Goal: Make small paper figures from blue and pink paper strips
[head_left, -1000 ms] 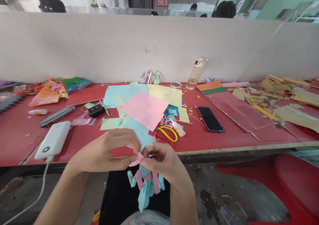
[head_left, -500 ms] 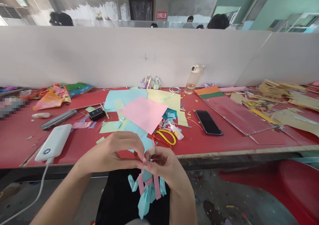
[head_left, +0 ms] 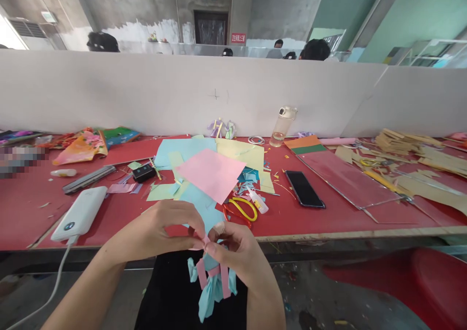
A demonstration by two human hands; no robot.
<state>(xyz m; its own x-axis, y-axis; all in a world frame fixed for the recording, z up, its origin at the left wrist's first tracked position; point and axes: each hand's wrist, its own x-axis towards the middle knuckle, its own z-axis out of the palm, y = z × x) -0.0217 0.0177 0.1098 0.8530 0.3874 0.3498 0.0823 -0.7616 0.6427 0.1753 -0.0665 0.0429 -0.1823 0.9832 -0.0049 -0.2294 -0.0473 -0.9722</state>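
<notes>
My left hand (head_left: 160, 230) and my right hand (head_left: 237, 249) meet over my lap, just in front of the red table's edge (head_left: 328, 232). Both pinch the top of a small paper figure (head_left: 211, 281) made of light blue paper with pink strips hanging down. The fingertips of both hands are closed together on a pink strip at its top. The figure dangles below my hands against my black clothing.
On the table lie pink (head_left: 211, 172), blue and yellow paper sheets, yellow-handled scissors (head_left: 242, 208), a small glue bottle (head_left: 257, 201), a black phone (head_left: 304, 189), a white power bank (head_left: 80, 213) with cable, a water bottle (head_left: 282, 125) and cardboard scraps (head_left: 419, 147). A white partition stands behind; people sit beyond it.
The view has tilted up a little, so the table sits lower in the picture. My hands stay together on the paper figure, fingers shifting slightly on the pink strip.
</notes>
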